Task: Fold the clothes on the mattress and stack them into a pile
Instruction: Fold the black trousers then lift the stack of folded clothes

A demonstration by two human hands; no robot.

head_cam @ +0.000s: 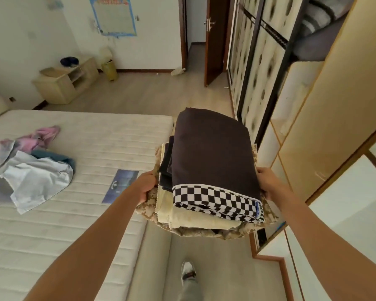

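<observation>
My shoe (188, 270) stands on the floor (161, 268) below. My left hand (147, 187) and my right hand (267, 183) hold a pile of folded clothes (213, 170) in the air beside the mattress (78, 170). The fingers curl under its two sides, thumbs on top. A dark brown cloth (213, 153) lies on top (with a black and white checkered edge (217, 200) near me). Unfolded clothes (35, 168) lie loose on the far left of the mattress. A wardrobe (334, 118) stands to my right. An open door (215, 40) is far ahead.
</observation>
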